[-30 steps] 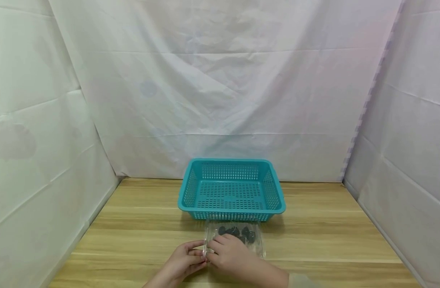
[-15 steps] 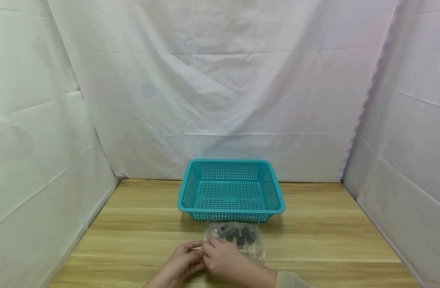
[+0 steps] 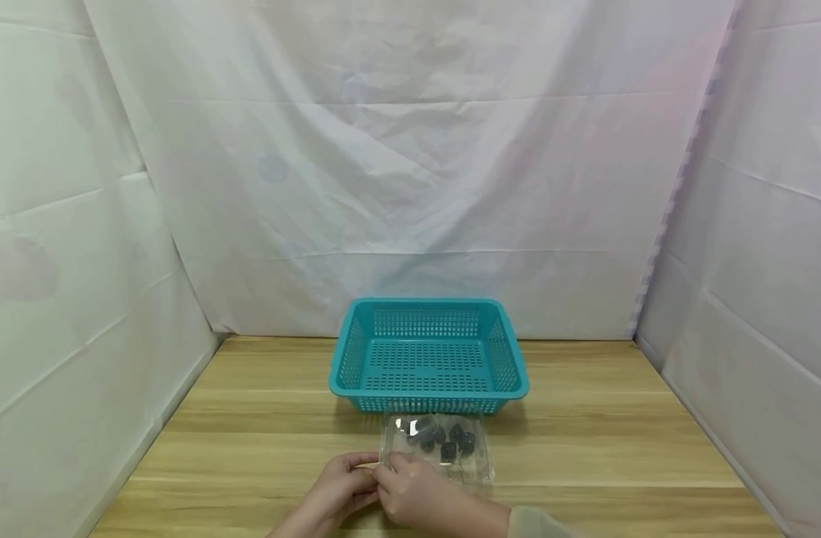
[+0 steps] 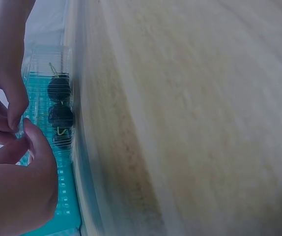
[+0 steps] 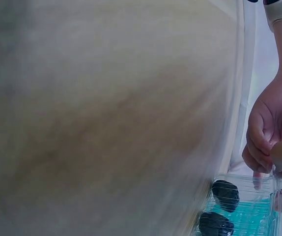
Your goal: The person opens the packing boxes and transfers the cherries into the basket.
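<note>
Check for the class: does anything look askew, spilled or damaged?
Nothing stands out: the teal basket sits upright, and every dark piece I can see lies inside the clear container. The fingers cover the container's near-left corner, so I cannot judge that part.

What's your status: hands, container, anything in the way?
Left hand and right hand pinch clear container at its left edge. Dark round items inside. Teal basket just behind; nothing visibly blocking hands.
</note>
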### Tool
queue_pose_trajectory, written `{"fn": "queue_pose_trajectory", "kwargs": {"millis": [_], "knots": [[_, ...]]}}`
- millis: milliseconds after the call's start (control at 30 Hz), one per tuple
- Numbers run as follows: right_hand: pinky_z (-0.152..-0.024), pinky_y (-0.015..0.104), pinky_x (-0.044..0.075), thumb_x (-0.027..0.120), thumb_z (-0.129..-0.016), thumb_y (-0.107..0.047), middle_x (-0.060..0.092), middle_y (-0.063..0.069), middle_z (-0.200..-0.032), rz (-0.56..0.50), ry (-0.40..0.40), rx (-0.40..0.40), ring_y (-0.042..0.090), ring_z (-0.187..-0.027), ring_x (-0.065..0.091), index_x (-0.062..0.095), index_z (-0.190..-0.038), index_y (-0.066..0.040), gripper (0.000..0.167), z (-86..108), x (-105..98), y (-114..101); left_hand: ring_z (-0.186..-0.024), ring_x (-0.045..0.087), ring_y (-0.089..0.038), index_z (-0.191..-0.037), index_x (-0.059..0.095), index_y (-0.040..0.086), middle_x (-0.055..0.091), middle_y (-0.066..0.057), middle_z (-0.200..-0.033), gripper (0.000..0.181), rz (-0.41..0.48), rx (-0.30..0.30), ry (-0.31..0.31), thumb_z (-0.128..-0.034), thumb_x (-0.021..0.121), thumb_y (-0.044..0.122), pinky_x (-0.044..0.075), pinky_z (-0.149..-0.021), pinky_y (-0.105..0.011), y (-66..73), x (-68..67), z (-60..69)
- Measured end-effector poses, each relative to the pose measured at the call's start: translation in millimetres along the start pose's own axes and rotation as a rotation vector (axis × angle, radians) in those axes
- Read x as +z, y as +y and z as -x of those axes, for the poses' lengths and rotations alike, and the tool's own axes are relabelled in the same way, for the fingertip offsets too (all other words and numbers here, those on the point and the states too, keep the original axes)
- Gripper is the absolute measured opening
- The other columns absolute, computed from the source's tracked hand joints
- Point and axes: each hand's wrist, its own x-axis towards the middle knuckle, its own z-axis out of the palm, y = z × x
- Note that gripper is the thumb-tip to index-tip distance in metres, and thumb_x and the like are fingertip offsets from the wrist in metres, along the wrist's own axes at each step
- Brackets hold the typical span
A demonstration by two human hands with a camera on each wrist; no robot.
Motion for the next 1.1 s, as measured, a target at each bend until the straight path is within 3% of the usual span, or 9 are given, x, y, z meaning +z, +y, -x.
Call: {"fn": "queue_pose_trajectory", "kwargs": {"millis": [100, 267, 533, 700, 933, 1100], "knots": [[-0.069, 0.017, 0.053, 0.060, -0.091, -0.018, 0.061, -0.002, -0.088, 0.025, 0.010, -0.001, 0.012, -0.078, 0.061, 0.074, -0.084, -0.015, 0.016, -0.6, -1, 2, -0.083, 0.068, -0.017, -0.127, 0.051, -0.017, 0.071, -0.012, -0.093, 0.042, -0.001, -0.008, 0.010, -0.0870, 0.057, -0.005, 0.058, -0.076, -0.032, 0.0, 0.0, -0.4], [-0.069, 0.014, 0.053, 0.066, -0.090, -0.021, 0.065, 0.001, -0.095, -0.049, 0.039, 0.060, 0.012, -0.082, 0.063, 0.076, -0.096, -0.011, 0.016, -3.1, -3, 9, -0.085, 0.068, -0.017, -0.128, 0.050, -0.017, 0.071, -0.013, -0.096, 0.043, 0.012, -0.013, 0.015, -0.0869, 0.056, -0.006, 0.058, -0.077, -0.032, 1.2, -0.5, 0.2], [-0.076, 0.022, 0.056, 0.051, -0.097, -0.010, 0.068, 0.007, -0.097, -0.091, 0.165, 0.042, 0.017, -0.085, 0.067, 0.077, -0.089, -0.008, 0.027, 2.0, 6, 9, -0.082, 0.066, -0.017, -0.129, 0.050, -0.014, 0.070, -0.009, -0.092, 0.042, 0.017, -0.027, 0.007, -0.0895, 0.056, -0.002, 0.058, -0.079, -0.034, 0.6, -3.5, 0.6], [-0.084, 0.026, 0.056, 0.048, -0.100, -0.011, 0.069, 0.005, -0.098, -0.112, 0.207, 0.094, 0.018, -0.090, 0.067, 0.075, -0.088, -0.011, 0.029, 6.2, 8, 9, -0.083, 0.067, -0.017, -0.130, 0.050, -0.013, 0.070, -0.009, -0.092, 0.043, 0.036, -0.028, -0.002, -0.0901, 0.057, 0.000, 0.058, -0.079, -0.035, -0.3, -4.1, 0.5], [-0.087, 0.033, 0.055, 0.032, -0.107, -0.011, 0.066, 0.009, -0.119, -0.087, 0.187, 0.204, 0.023, -0.104, 0.066, 0.072, -0.113, -0.011, 0.040, 15.9, -4, 19, -0.089, 0.069, -0.021, -0.134, 0.044, -0.014, 0.070, -0.010, -0.095, 0.046, 0.058, -0.013, -0.028, -0.0916, 0.057, 0.000, 0.057, -0.082, -0.036, -1.1, -4.9, 0.6], [-0.087, 0.035, 0.055, 0.030, -0.105, -0.011, 0.066, 0.011, -0.120, -0.044, 0.151, 0.273, 0.024, -0.106, 0.065, 0.069, -0.118, -0.009, 0.041, 27.3, -12, 31, -0.086, 0.069, -0.021, -0.132, 0.042, -0.016, 0.069, -0.013, -0.092, 0.045, 0.065, 0.008, -0.028, -0.0912, 0.055, -0.002, 0.058, -0.081, -0.037, -2.7, -4.3, 0.6]]}}
